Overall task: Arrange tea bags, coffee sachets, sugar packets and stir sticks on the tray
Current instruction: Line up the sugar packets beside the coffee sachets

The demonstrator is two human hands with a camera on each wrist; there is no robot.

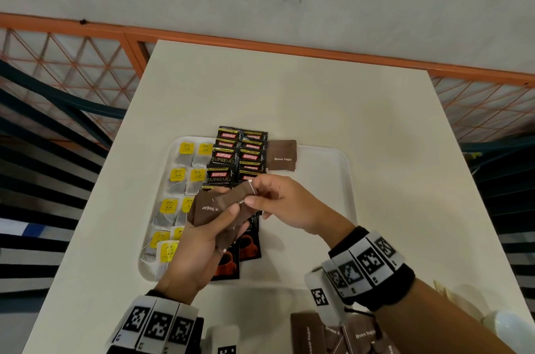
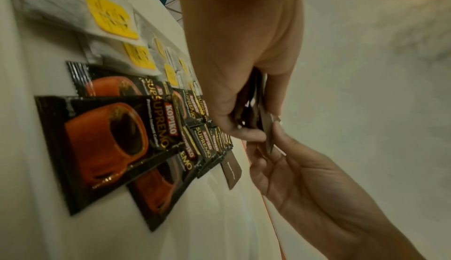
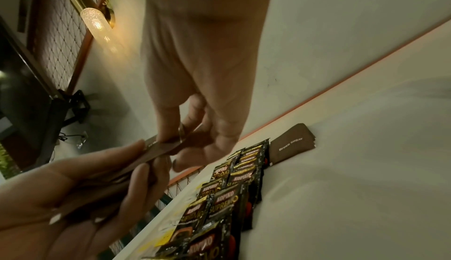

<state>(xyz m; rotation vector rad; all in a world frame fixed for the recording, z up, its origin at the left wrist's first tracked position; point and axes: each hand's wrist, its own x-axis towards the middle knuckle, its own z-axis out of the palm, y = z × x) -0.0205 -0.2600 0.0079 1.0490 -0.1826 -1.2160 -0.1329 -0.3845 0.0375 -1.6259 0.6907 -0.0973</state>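
Observation:
A white tray (image 1: 333, 209) lies mid-table. Tea bags (image 1: 170, 180) with yellow tags fill its left side in two columns. Black Kopiko coffee sachets (image 1: 228, 156) overlap in two columns beside them. A small stack of brown sugar packets (image 1: 282, 155) lies at the tray's far edge, right of the coffee. My left hand (image 1: 202, 235) holds a fan of brown sugar packets (image 1: 208, 210) above the tray. My right hand (image 1: 278, 203) pinches the top packet's far end (image 1: 243, 194) between thumb and fingers. In the right wrist view that hand (image 3: 195, 129) grips the packet edge (image 3: 161, 148).
More brown sugar packets (image 1: 341, 336) lie on the table at the near edge, under my right wrist. An orange mesh railing (image 1: 72, 64) runs behind the table. The tray's right half (image 1: 318, 180) holds nothing. A white object (image 1: 509, 327) sits at the near right corner.

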